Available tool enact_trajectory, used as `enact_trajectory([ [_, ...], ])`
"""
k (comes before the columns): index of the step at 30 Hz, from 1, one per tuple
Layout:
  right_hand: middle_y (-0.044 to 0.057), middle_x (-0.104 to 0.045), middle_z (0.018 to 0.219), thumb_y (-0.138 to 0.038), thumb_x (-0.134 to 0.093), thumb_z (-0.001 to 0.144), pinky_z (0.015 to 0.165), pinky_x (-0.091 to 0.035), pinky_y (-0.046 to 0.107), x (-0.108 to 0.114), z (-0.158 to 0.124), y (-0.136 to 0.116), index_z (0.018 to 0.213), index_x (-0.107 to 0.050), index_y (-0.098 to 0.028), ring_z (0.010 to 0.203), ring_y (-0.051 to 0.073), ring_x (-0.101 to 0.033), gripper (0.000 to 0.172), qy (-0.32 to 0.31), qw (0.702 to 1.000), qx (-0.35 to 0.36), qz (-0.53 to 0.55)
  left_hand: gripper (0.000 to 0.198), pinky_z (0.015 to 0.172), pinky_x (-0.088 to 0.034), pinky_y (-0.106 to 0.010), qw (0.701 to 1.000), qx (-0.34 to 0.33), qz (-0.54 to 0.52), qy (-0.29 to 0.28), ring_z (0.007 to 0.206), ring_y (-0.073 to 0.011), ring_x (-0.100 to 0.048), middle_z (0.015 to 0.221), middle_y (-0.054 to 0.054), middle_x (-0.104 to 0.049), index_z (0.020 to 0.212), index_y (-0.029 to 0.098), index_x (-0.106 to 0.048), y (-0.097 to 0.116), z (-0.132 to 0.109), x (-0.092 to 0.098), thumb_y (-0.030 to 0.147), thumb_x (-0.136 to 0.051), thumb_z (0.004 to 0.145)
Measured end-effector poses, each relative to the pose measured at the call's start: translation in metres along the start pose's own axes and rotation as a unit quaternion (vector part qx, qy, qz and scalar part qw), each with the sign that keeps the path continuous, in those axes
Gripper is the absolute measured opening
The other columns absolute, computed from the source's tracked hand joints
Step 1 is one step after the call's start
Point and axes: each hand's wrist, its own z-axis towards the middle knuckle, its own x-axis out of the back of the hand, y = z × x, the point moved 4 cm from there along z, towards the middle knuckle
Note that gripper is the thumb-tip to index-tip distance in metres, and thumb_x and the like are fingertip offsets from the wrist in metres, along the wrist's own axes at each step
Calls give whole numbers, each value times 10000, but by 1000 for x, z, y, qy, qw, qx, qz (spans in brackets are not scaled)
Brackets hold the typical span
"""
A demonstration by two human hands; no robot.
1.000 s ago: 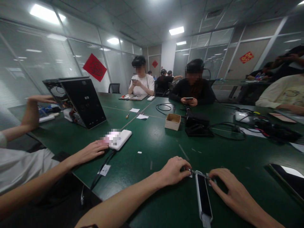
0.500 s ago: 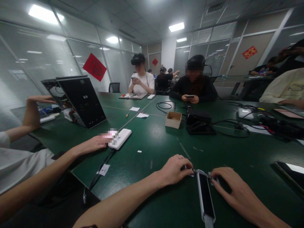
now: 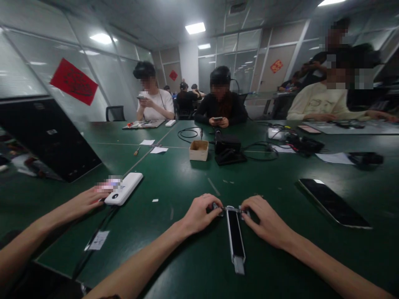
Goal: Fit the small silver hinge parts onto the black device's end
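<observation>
Slim silver-framed bar (image 3: 236,234) with a black face lies flat on the green counter (image 3: 199,265), between the wearer's two hands; grey tab (image 3: 239,265) sticks out of its near end. Thin crosspiece (image 3: 233,209) spans its far end. Left hand (image 3: 201,212) closed, thumb and forefinger pinching a small piece at the crosspiece's left end. Right hand (image 3: 264,218) pinches the right end the same way, fingers curled. Exact parts under the fingertips too small to tell.

Left side: black cable with a white label (image 3: 98,240), running to a white power bank (image 3: 126,189). Co-worker's hand (image 3: 82,203) right beside it, fingers pixelated; contact unclear. Smartphone (image 3: 335,203) flat to the right, screen mostly dark. White scrap (image 3: 155,200) left of the wearer's hands.

Further out: open-topped cardboard box (image 3: 198,153), black stand (image 3: 230,151) just right of it, small brush (image 3: 136,151), HP computer tower (image 3: 51,139) far left. Across the counter, two people with headgear hold phones.
</observation>
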Motion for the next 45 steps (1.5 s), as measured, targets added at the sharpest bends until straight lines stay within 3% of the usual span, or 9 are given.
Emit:
enact_trajectory([
  [8, 82, -612, 951, -224, -464, 876, 786, -472, 395, 2, 0, -3, 936, -586, -187, 899, 213, -549, 142, 5, 1000, 6, -2, 160, 706, -448, -255, 1000, 18, 14, 4, 726, -134, -543, 845, -1, -613, 932, 175, -608, -1, 1, 1, 165, -625, 774],
  [30, 69, -609, 962, -220, -505, 860, 801, -465, 394, 2, -1, -2, 932, -586, -195, 928, 214, -542, 111, 14, 1000, 7, -10, 74, 713, -437, -267, 998, 11, 50, -22, 743, -147, -549, 814, 6, -619, 855, 193, -619, -3, 1, -3, 166, -589, 793],
  [39, 81, -619, 970, -275, -468, 880, 809, -468, 423, 2, -1, -1, 934, -611, -206, 941, 231, -548, 168, 18, 1000, 4, -12, 80, 710, -431, -241, 999, -10, 23, -24, 777, -144, -539, 809, 1, -591, 784, 177, -609, -1, 0, -2, 103, -592, 762],
  [45, 85, -639, 978, -361, -462, 884, 838, -470, 441, -4, -3, 8, 954, -643, -227, 962, 248, -563, 237, 21, 1000, 9, -5, 62, 697, -423, -236, 999, -26, 31, -14, 754, -137, -533, 797, -4, -594, 859, 170, -607, 2, -2, -1, 147, -580, 809],
])
